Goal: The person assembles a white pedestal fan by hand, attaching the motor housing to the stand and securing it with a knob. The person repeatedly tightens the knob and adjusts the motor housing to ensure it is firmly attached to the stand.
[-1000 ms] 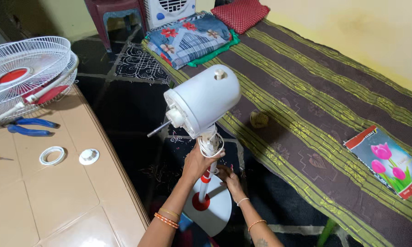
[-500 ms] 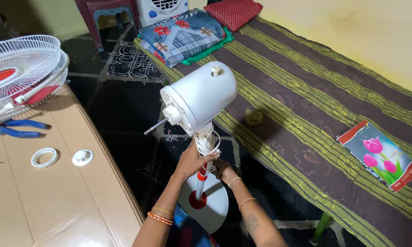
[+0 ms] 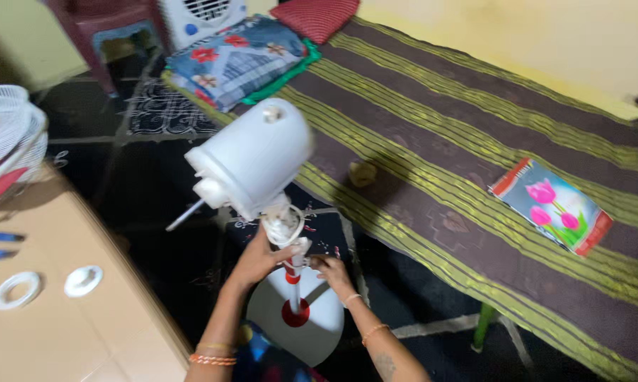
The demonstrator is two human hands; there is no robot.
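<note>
Fan motor housing, white and stripped of blade and grille, stands on its pole over the floor at picture centre. Bed lies at three o'clock, worktop at eight, fan grille at ten. Left hand grips the pole; right hand pinches beside it. Reassembly looks undone.

Soft, even indoor light, fairly bright on the yellow wall at upper right and dimmer over the dark floor at centre left. Motion blur smears the whole frame, worst on the fan motor and worktop at lower left. Shadows are faint; no glare.
</note>
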